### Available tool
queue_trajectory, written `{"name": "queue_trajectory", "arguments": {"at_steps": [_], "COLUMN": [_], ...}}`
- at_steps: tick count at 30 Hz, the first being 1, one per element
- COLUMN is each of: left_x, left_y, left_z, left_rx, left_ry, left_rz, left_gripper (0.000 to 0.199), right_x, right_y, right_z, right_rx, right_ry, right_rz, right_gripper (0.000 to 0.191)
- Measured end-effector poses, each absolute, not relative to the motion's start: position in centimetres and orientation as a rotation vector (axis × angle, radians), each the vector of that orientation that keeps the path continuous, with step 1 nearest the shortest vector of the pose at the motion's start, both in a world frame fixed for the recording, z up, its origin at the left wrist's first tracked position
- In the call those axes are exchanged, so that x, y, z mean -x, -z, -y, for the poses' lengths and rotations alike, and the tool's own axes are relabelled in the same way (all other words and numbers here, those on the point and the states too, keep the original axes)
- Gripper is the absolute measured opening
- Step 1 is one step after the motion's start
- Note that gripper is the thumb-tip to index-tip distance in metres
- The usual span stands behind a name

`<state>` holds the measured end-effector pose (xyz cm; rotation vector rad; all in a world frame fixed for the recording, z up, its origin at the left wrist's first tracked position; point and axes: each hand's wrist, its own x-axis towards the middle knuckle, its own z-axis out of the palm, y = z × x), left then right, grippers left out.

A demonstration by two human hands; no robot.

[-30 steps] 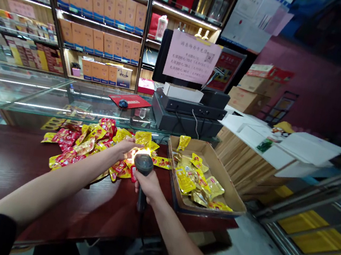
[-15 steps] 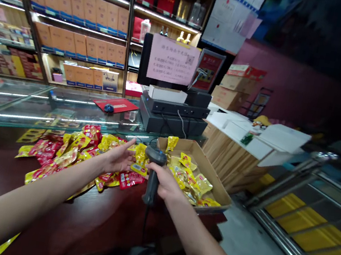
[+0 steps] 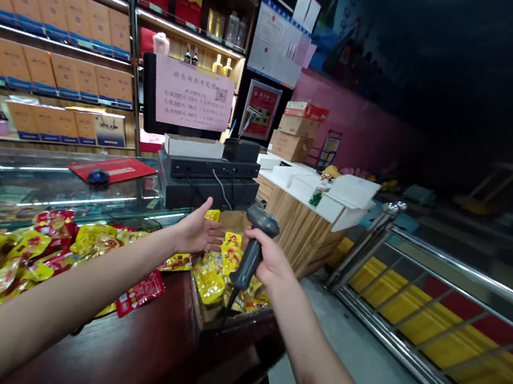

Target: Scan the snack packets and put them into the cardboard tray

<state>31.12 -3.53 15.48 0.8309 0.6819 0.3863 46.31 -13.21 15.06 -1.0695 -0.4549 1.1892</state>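
My right hand (image 3: pixel 271 261) grips a dark grey handheld barcode scanner (image 3: pixel 250 260) by its handle, its head up and its cord hanging down. My left hand (image 3: pixel 197 229) is open, palm turned toward the scanner, over the left side of a shallow cardboard box (image 3: pixel 199 316). Nothing shows in its fingers. Yellow snack packets (image 3: pixel 209 284) lie in the box, partly hidden behind the scanner. To the left, a heap of red and yellow packets (image 3: pixel 36 246) spreads over the dark table, with a red packet (image 3: pixel 141 293) at its near edge.
Behind the packets runs a glass counter (image 3: pixel 47 181) with a red folder (image 3: pixel 133 172) and a mouse (image 3: pixel 98 177). A monitor covered by a pink sheet (image 3: pixel 194 95) stands above black till equipment (image 3: pixel 210 171). A metal railing (image 3: pixel 439 310) is on the right.
The view has turned right. Both hands have moved right relative to the table, the scanner now over the box. My left hand has left the yellow packet heap's edge and is at the box.
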Motion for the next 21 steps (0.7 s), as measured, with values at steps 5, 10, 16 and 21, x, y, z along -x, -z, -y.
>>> {"name": "queue_trajectory", "arguments": {"at_steps": [5, 10, 16, 21], "left_x": [-27.0, -17.2, -3.5, 5.9], "left_y": [-14.4, -13.5, -12.5, -10.7], "left_z": [3.7, 5.5, 10.3, 14.6], "left_rx": [-0.839, -0.791, -0.710, -0.861], "left_ry": [-0.388, -0.494, -0.679, -0.660], "left_rz": [-0.683, -0.798, -1.004, -1.419], "left_gripper": [0.084, 0.073, 0.070, 0.061], "right_x": [-43.1, -35.6, -23.9, -15.6], "right_y": [-13.4, -11.4, -8.5, -6.0], "right_z": [13.0, 11.9, 12.2, 14.2], "right_rx": [1.059, 1.019, 1.086, 1.112], "right_ry": [-1.356, -1.567, -1.900, -2.091], "right_rz": [0.551, 0.639, 0.813, 0.947], "right_gripper": [0.014, 0.019, 0.019, 0.022]}}
